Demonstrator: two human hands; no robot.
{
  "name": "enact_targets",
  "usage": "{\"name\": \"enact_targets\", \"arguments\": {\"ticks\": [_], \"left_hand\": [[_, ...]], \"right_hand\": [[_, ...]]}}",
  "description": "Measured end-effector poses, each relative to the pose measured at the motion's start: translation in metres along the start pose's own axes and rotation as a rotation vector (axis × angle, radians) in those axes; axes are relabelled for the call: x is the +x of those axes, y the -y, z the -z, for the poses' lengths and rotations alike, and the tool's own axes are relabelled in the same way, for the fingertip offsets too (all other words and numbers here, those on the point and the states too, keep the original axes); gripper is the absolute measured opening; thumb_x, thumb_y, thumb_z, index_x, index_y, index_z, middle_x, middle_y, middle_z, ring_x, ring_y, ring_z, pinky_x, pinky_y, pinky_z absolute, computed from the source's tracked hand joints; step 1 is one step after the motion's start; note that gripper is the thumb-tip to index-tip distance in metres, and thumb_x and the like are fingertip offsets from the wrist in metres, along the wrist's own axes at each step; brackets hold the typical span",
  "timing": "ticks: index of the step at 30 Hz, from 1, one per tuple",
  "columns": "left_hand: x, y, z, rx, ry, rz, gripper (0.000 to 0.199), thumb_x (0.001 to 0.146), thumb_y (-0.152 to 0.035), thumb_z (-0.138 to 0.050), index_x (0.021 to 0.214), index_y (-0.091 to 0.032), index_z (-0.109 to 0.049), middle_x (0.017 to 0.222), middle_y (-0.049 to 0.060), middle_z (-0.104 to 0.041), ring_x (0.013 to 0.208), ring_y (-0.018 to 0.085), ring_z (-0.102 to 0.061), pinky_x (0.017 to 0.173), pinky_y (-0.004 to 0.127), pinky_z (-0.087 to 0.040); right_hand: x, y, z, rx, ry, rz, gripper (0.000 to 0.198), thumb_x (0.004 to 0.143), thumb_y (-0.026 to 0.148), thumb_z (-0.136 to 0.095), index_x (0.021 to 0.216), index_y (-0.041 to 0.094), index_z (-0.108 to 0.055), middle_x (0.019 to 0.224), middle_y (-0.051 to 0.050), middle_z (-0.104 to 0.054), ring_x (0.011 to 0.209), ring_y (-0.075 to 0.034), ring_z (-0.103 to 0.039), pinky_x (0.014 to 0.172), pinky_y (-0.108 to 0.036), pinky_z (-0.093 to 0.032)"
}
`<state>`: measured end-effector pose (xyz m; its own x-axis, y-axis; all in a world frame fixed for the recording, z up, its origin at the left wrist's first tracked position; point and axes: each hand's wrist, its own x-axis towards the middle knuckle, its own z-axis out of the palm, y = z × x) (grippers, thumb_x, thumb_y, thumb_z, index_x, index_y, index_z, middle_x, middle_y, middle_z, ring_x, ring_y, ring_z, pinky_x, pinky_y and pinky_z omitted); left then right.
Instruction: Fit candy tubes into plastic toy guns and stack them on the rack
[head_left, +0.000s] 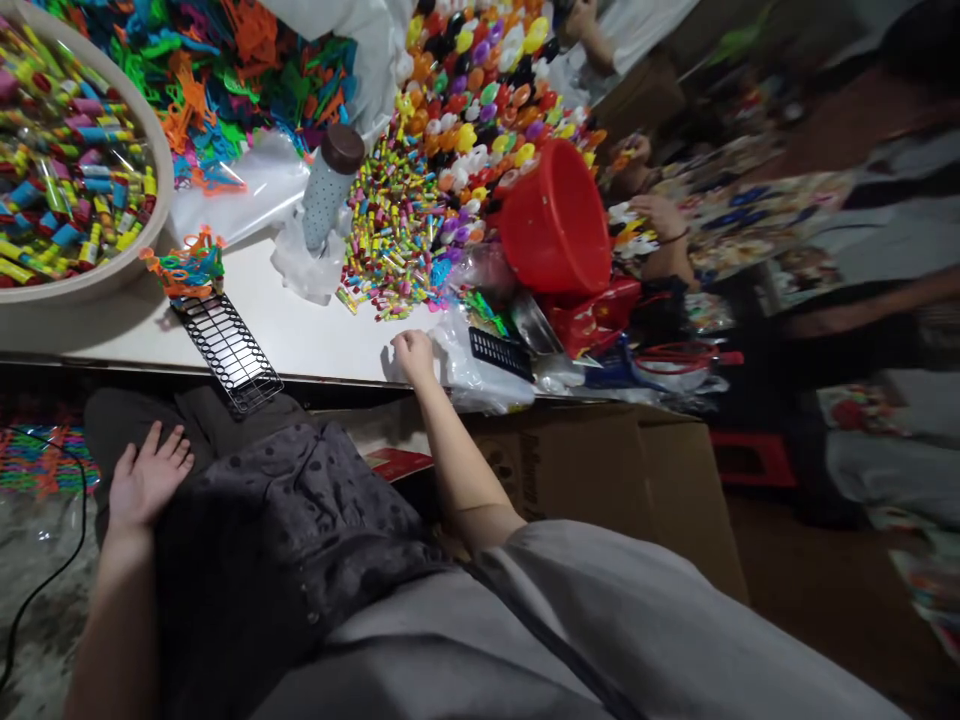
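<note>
My left hand [152, 475] lies palm up by my thigh, its fingers spread and nothing in it. On the table's front edge rests my right hand [414, 355], its fingers curled closed; whatever they may hold is hidden. Left of the right hand, a black wire rack [231, 352] sticks out over the edge towards my lap. Orange, green and blue plastic pieces [187, 268] are bunched at its far end. Beyond the right hand spreads a pile of small, bright yellow, red and green tubes [394, 220]. Clear plastic bags [469, 365] lie just right of that hand.
A large round tub [161, 165] of wrapped tubes stands at left. A dotted bottle [328, 195] with a brown lid stands mid-table. A red bucket [559, 225] lies tilted at right, near a co-worker's hands [664, 215]. Below the table is a cardboard box [600, 470].
</note>
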<state>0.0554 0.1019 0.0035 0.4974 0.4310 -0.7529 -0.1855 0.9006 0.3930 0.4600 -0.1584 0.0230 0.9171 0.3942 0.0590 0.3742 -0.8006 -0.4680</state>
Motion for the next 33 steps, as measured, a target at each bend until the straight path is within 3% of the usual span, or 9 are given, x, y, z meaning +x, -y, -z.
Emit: {"name": "enact_targets", "arguments": {"ticks": [3,6,9,12,15,22,26,30,33], "left_hand": [[0.000,-0.001,0.003,-0.020,0.004,0.025,0.039,0.082,-0.047,-0.046,0.110,-0.025,-0.062,0.110,0.010,-0.065,0.090,0.020,-0.060,0.071,0.034,-0.055],[0.000,-0.001,0.004,-0.017,-0.017,0.038,0.039,0.085,-0.046,-0.042,0.112,-0.025,-0.062,0.111,0.010,-0.065,0.092,0.020,-0.062,0.071,0.035,-0.055],[-0.001,0.001,0.004,-0.006,-0.015,0.035,0.039,0.085,-0.044,-0.042,0.112,-0.026,-0.062,0.113,0.010,-0.065,0.094,0.020,-0.062,0.073,0.034,-0.056],[0.000,0.002,0.003,0.006,-0.012,0.030,0.038,0.086,-0.044,-0.040,0.111,-0.026,-0.063,0.113,0.009,-0.065,0.095,0.020,-0.063,0.073,0.034,-0.056],[0.000,0.003,0.002,0.007,-0.006,0.026,0.037,0.085,-0.044,-0.042,0.110,-0.027,-0.064,0.112,0.009,-0.066,0.095,0.019,-0.063,0.073,0.034,-0.056],[-0.003,0.002,0.002,0.011,0.042,0.020,0.034,0.083,-0.046,-0.048,0.105,-0.026,-0.065,0.106,0.007,-0.067,0.090,0.018,-0.063,0.074,0.032,-0.055],[-0.003,0.004,0.005,-0.016,0.104,0.001,0.033,0.084,-0.046,-0.047,0.103,-0.025,-0.065,0.105,0.007,-0.067,0.089,0.018,-0.063,0.074,0.032,-0.055],[-0.008,0.008,0.010,-0.060,0.173,-0.030,0.031,0.086,-0.042,-0.045,0.103,-0.024,-0.064,0.104,0.007,-0.066,0.089,0.017,-0.063,0.075,0.032,-0.054],[-0.014,0.010,0.019,-0.095,0.203,-0.032,0.032,0.089,-0.039,-0.041,0.102,-0.022,-0.064,0.102,0.006,-0.066,0.088,0.016,-0.063,0.075,0.031,-0.054]], "right_hand": [[-0.001,-0.005,-0.016,-0.023,-0.038,-0.029,0.032,0.079,0.012,-0.033,0.095,0.008,-0.059,0.094,-0.017,-0.061,0.096,-0.022,-0.052,0.096,-0.038,-0.039],[-0.002,-0.010,-0.025,-0.020,-0.084,-0.040,0.050,0.073,0.005,-0.029,0.118,0.000,-0.050,0.117,-0.022,-0.055,0.113,-0.021,-0.049,0.104,-0.036,-0.035],[-0.004,-0.012,-0.028,-0.052,-0.071,-0.093,0.056,0.074,0.005,-0.029,0.127,0.002,-0.046,0.140,-0.020,-0.042,0.135,-0.023,-0.033,0.115,-0.042,-0.022],[-0.007,-0.010,-0.029,-0.139,-0.024,-0.174,0.057,0.087,0.020,-0.029,0.141,0.002,-0.033,0.153,-0.020,-0.022,0.145,-0.030,-0.012,0.116,-0.054,-0.011],[-0.008,-0.008,-0.028,-0.196,0.047,-0.183,0.065,0.093,0.038,-0.025,0.148,0.003,-0.022,0.156,-0.018,-0.012,0.146,-0.032,-0.006,0.115,-0.056,-0.008],[0.017,-0.013,-0.028,-0.214,0.024,-0.245,0.067,0.096,0.044,-0.018,0.150,0.005,-0.015,0.157,-0.018,-0.007,0.146,-0.031,-0.002,0.114,-0.054,-0.016],[0.037,-0.018,-0.028,-0.162,-0.001,-0.263,0.067,0.097,0.046,-0.018,0.150,0.005,-0.017,0.156,-0.018,-0.011,0.147,-0.029,-0.002,0.116,-0.050,-0.014],[0.048,-0.012,-0.022,-0.070,-0.018,-0.359,0.064,0.098,0.040,-0.022,0.149,0.002,-0.019,0.155,-0.021,-0.017,0.146,-0.027,-0.012,0.118,-0.045,-0.013],[0.047,0.001,-0.014,-0.050,-0.049,-0.330,0.059,0.098,0.033,-0.022,0.145,-0.002,-0.024,0.150,-0.026,-0.026,0.142,-0.026,-0.024,0.117,-0.045,-0.019]]}}
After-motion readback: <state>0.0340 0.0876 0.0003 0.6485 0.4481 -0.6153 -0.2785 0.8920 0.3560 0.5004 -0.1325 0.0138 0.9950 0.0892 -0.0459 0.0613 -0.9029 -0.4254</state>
